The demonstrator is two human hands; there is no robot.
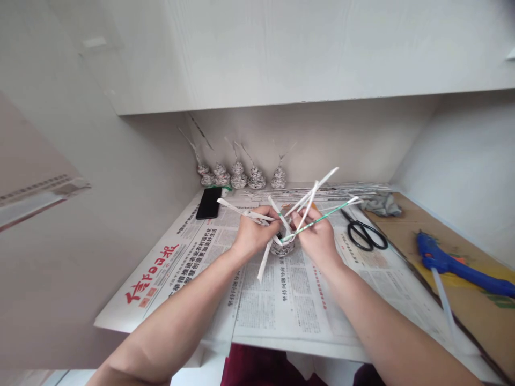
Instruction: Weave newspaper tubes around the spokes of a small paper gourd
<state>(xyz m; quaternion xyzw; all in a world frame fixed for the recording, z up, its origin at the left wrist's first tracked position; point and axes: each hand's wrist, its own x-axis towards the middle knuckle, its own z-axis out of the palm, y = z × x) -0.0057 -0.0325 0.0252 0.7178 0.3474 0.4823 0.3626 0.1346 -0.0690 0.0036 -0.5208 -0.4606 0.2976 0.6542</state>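
Over the newspaper [261, 316], between left fingers [270, 210] and right fingers [314, 214] that each pinched paper strips [264, 263] near its rim, the basket [282, 248] looked light and crushable, its strips springy but easily creased, so low on its body seemed the safest hold

Soft, diffuse light; edges stretched, perhaps blurred.

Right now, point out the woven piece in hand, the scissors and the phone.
Woven piece [282, 248]: head view, on its woven side, low down.
Scissors [353, 222]: head view, where handles and blades meet.
Phone [209, 203]: head view, middle of its black face.
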